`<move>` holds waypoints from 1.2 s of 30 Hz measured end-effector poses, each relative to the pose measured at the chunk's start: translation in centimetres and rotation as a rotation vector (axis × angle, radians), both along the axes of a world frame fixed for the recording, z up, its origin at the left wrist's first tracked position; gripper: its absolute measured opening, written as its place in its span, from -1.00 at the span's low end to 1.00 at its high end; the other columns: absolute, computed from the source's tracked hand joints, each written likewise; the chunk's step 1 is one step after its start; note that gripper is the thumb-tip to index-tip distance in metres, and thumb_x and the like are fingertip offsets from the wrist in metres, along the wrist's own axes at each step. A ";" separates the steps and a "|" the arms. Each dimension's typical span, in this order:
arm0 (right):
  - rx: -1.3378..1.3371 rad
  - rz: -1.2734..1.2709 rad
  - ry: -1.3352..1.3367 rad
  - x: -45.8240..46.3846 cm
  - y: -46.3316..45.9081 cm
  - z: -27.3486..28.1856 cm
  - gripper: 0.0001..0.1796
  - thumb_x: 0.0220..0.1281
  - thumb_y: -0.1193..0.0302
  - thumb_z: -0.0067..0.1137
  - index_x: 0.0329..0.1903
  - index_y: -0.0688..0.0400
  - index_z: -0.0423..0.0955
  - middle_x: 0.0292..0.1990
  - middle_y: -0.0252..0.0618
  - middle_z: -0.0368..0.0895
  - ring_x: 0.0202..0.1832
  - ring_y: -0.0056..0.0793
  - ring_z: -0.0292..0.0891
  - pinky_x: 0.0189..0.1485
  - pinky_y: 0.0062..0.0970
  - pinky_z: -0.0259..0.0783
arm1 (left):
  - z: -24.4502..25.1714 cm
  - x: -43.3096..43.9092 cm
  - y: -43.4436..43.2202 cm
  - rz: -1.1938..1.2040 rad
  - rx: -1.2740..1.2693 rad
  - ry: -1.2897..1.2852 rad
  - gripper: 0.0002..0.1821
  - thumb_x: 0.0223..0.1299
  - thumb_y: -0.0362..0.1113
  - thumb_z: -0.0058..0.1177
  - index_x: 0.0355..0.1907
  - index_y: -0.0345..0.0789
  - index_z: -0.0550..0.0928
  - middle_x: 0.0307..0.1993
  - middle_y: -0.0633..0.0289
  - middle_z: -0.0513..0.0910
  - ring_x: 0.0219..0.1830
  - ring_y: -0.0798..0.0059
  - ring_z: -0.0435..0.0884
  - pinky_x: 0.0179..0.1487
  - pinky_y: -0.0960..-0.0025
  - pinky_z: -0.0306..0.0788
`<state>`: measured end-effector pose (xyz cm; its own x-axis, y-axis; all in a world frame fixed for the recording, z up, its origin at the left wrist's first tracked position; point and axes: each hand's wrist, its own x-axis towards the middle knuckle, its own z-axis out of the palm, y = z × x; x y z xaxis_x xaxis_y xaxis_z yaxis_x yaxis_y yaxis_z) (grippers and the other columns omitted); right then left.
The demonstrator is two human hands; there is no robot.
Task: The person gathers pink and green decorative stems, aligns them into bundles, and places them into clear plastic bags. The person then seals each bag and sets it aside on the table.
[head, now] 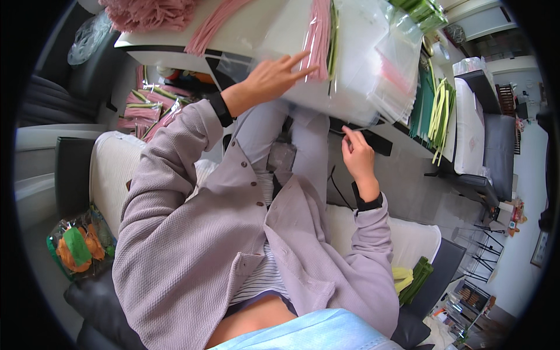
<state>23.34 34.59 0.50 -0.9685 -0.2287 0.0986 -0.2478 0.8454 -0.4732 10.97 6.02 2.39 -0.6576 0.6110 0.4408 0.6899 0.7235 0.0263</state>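
Note:
My left hand (272, 78) reaches over the near edge of the white table, its fingers apart. Its fingertips are at the lower end of a bundle of pink fuzzy stems (318, 39) lying beside green stems (334, 43), with shiny clear plastic around them. My right hand (358, 153) is lower and to the right, fingers bent, fingertips by the edge of a blurred clear plastic sheet or bag (352, 111). Whether they pinch it, I cannot tell. A stack of clear plastic bags (393, 87) lies right of the bundle.
Loose pink stems (212, 24) and a large pink pile (148, 15) occupy the table's left. Dark green strips (421, 103) and yellow-green strips (441, 109) hang over its right side. Packed pink and green bundles (148, 109) are below left. Wrapped green bundles (422, 13) lie at the far right.

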 end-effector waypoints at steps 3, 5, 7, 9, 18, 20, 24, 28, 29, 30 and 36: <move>-0.020 0.010 0.285 -3.6 -1.3 1.3 -0.42 0.03 0.47 0.18 0.20 0.03 0.33 0.04 -0.24 0.41 -0.43 -0.34 0.51 -0.38 -0.40 0.46 | 0.2 -1.2 1.0 -0.147 -0.093 0.076 -0.37 -0.01 -0.36 0.11 0.21 0.02 0.37 0.22 0.26 0.30 -0.25 0.42 0.52 -0.43 0.41 0.49; 0.036 0.096 0.401 -5.9 -2.5 2.0 -0.37 -0.02 0.48 0.27 0.20 0.00 0.35 0.10 -0.30 0.38 -0.49 -0.44 0.48 -0.40 -0.49 0.45 | 1.4 -1.9 1.0 -0.243 -0.073 0.114 -0.42 -0.01 -0.36 0.09 0.16 0.00 0.41 0.22 0.26 0.31 -0.29 0.45 0.52 -0.46 0.41 0.48; -0.056 0.192 0.479 -7.8 -3.8 3.6 -0.43 -0.05 0.47 0.29 0.12 0.02 0.42 0.07 -0.29 0.41 -0.48 -0.44 0.50 -0.41 -0.47 0.45 | 3.7 -2.5 1.1 -0.315 -0.068 0.081 -0.47 -0.01 -0.37 0.07 0.12 -0.03 0.46 0.20 0.26 0.33 -0.31 0.46 0.53 -0.46 0.41 0.48; -0.181 0.239 0.594 -10.0 -4.4 6.7 -0.53 -0.07 0.49 0.32 0.00 0.04 0.49 0.02 -0.28 0.46 -0.50 -0.47 0.49 -0.45 -0.49 0.44 | 7.6 -3.5 1.1 -0.355 0.016 0.149 -0.55 0.01 -0.36 0.07 0.05 -0.07 0.50 0.12 0.28 0.42 -0.31 0.44 0.58 -0.48 0.41 0.49; -0.807 0.234 0.618 -17.1 -6.0 24.3 -0.95 0.11 0.53 0.22 -0.34 0.17 0.54 -0.22 -0.38 0.56 -0.57 -0.83 0.17 -0.52 -0.78 0.17 | 23.8 -8.4 0.4 -0.351 0.542 -0.230 -0.73 0.25 -0.28 0.00 -0.01 -0.15 0.61 -0.14 0.24 0.63 -0.20 0.47 0.60 -0.13 0.45 0.45; -0.874 0.212 0.566 -18.8 -6.7 26.4 -0.94 0.12 0.51 0.22 -0.35 0.21 0.53 -0.23 -0.35 0.58 -0.56 -0.84 0.23 -0.53 -0.78 0.21 | 24.7 -9.4 0.3 -0.339 0.687 -0.334 -0.71 0.27 -0.22 0.01 0.04 -0.09 0.59 -0.22 0.22 0.68 -0.24 0.58 0.57 -0.10 0.48 0.42; -1.039 0.329 0.370 -20.8 -7.1 27.6 -0.79 0.08 0.44 0.30 -0.24 0.26 0.54 -0.18 -0.31 0.59 -0.55 -0.85 0.29 -0.56 -0.79 0.22 | 24.9 -9.9 -0.1 -0.248 0.799 -0.480 -0.73 0.31 -0.21 -0.02 0.02 -0.05 0.61 -0.37 0.36 0.65 -0.62 0.72 0.37 -0.54 0.61 0.32; -0.934 0.149 0.108 -20.9 -7.7 26.5 -0.75 0.04 0.35 0.35 -0.29 0.28 0.61 -0.50 -0.48 0.54 -0.62 -0.89 0.16 -0.58 -0.81 0.08 | 24.7 -9.6 -0.4 -0.289 0.856 -0.455 -0.74 0.26 -0.18 0.04 -0.02 -0.09 0.64 -0.47 0.37 0.61 -0.65 0.75 0.33 -0.60 0.62 0.26; -0.885 0.017 0.062 -21.0 -7.8 26.5 -0.75 0.04 0.34 0.36 -0.32 0.28 0.62 -0.56 -0.52 0.52 -0.63 -0.88 0.15 -0.58 -0.81 0.06 | 24.7 -9.6 -0.4 -0.288 0.872 -0.439 -0.74 0.25 -0.17 0.07 -0.03 -0.10 0.65 -0.48 0.37 0.61 -0.65 0.75 0.33 -0.60 0.62 0.26; -0.921 0.037 0.106 -21.2 -8.1 26.5 -0.78 0.04 0.35 0.35 -0.41 0.28 0.64 -0.63 -0.55 0.50 -0.65 -0.87 0.14 -0.60 -0.78 0.03 | 24.8 -9.7 -0.4 -0.260 0.860 -0.407 -0.74 0.23 -0.15 0.09 -0.06 -0.11 0.66 -0.48 0.38 0.61 -0.65 0.75 0.34 -0.60 0.62 0.26; -0.857 0.150 0.180 -21.0 -8.0 26.0 -0.77 0.08 0.33 0.32 -0.32 0.26 0.65 -0.55 -0.46 0.58 -0.70 -0.82 0.20 -0.67 -0.75 0.06 | 23.9 -10.0 -0.2 -0.186 0.869 -0.491 -0.68 0.13 -0.07 0.18 -0.14 -0.19 0.69 -0.48 0.37 0.64 -0.68 0.74 0.37 -0.63 0.62 0.27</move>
<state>2.29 26.55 26.47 -0.8877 -0.1295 0.4418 -0.4589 0.1708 -0.8719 0.96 5.78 26.34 -0.8127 0.3185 0.4879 0.5610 0.2015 0.8029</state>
